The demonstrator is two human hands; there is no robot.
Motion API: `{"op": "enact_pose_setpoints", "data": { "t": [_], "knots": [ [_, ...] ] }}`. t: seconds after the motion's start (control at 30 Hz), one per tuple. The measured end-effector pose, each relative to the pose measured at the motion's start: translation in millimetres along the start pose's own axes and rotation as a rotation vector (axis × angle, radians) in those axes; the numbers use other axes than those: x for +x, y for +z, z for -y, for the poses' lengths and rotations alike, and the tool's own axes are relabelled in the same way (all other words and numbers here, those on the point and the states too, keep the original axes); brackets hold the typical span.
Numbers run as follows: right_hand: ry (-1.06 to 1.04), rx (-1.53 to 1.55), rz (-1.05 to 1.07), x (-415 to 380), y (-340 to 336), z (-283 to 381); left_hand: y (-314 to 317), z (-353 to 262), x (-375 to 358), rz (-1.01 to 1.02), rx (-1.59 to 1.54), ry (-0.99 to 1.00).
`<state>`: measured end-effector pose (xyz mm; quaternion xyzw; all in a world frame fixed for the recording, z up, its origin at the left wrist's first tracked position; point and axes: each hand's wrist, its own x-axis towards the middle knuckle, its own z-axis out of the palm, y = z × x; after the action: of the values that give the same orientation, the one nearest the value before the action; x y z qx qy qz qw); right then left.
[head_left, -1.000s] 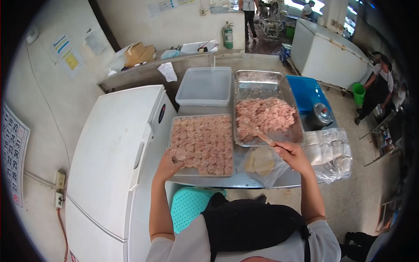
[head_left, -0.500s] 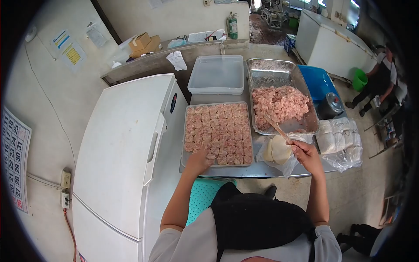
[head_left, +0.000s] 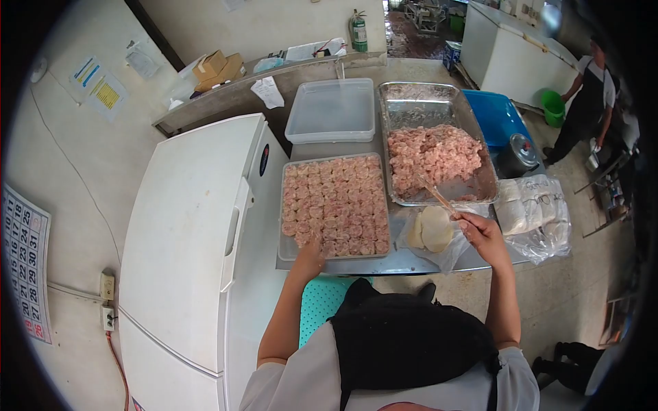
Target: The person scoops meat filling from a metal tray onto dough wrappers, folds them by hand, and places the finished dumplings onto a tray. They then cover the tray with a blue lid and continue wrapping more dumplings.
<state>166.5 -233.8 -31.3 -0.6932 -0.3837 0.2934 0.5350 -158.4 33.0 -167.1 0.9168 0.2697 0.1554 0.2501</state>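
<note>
Rows of small meat dumplings fill a square plastic tray. My left hand is at the tray's front left, its fingertips down among the dumplings at the near edge; its fingers are too small and hidden to read. My right hand is closed round a thin wooden stick, whose far end reaches over the near edge of a metal pan. Ground meat lies in that pan. Just left of my right hand, round pale wrappers lie on an open plastic bag.
Behind the dumpling tray sits a lidded plastic container. Right of the pan are a blue tray, a dark metal canister and bagged white packs. A white freezer stands left. Another person stands at the far right.
The view has shifted slightly. My left hand has moved a little at the tray's near edge. My right hand still holds the stick. The person at the right has changed posture.
</note>
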Motion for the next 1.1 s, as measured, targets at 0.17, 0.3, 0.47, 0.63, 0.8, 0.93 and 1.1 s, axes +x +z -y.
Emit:
{"op": "enact_pose_setpoints", "data": {
  "t": [0.17, 0.3, 0.47, 0.63, 0.8, 0.93, 1.1],
  "knots": [
    [-0.004, -0.389, 0.055, 32, -47, 17, -3, -13, 4, 0.079, 0.078, -0.130],
    [-0.238, -1.250, -0.001, 75, -116, 11, -40, -95, 31, 0.208, 0.286, -0.379],
    [-0.249, -1.560, 0.045, 119, -177, 1, 23, -149, 66, -0.090, -0.015, 0.095],
    [-0.347, -1.534, 0.252, 121, -162, -61, 118, -203, 117, 0.122, -0.308, 0.198],
    [-0.440, -1.398, 0.505, 97, -172, -24, 171, -209, 132, -0.003, -0.024, 0.146],
    [-0.586, -1.500, 0.158, 143, -202, -47, 163, -216, 132, -0.056, -0.130, 0.016],
    [-0.461, -1.416, 0.341, 121, -182, -85, 148, -223, 122, -0.113, -0.352, -0.212]
  ]
}}
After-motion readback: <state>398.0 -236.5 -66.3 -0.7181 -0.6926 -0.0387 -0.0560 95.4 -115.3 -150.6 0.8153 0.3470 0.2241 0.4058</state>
